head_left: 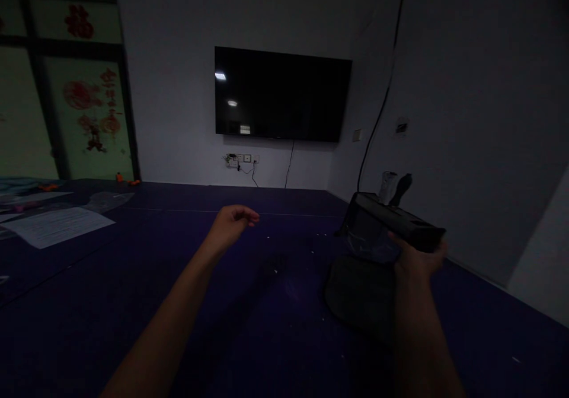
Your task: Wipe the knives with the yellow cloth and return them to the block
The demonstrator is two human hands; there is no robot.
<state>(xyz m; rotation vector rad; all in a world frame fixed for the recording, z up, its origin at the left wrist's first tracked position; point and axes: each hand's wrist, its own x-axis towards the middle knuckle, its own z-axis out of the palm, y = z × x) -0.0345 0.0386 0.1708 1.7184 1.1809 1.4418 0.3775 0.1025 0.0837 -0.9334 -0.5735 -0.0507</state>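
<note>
My left hand (pixel 232 223) hangs above the dark blue floor covering (pixel 284 303), its fingers loosely curled and a gap showing between thumb and fingertips. Nothing shows in it. On the right, my right hand (pixel 420 258) grips the near end of a long black box-like object (pixel 400 220), held tilted; its exact kind is too dark to tell. Behind and below this object stands a dark bag with see-through sides (pixel 367 235). A dark rounded flap (pixel 360 291) lies in front of the bag. A clear wrapped item (pixel 387 185) and a black curved item (pixel 401 188) stick up behind the black object.
Printed paper (pixel 62 226) and a clear plastic bag (pixel 109 201) lie at the left, with small orange items (pixel 119 177) by the door (pixel 89 107). A television (pixel 282 94) hangs on the far wall above sockets (pixel 243 159). A black cable (pixel 386 92) runs down the corner.
</note>
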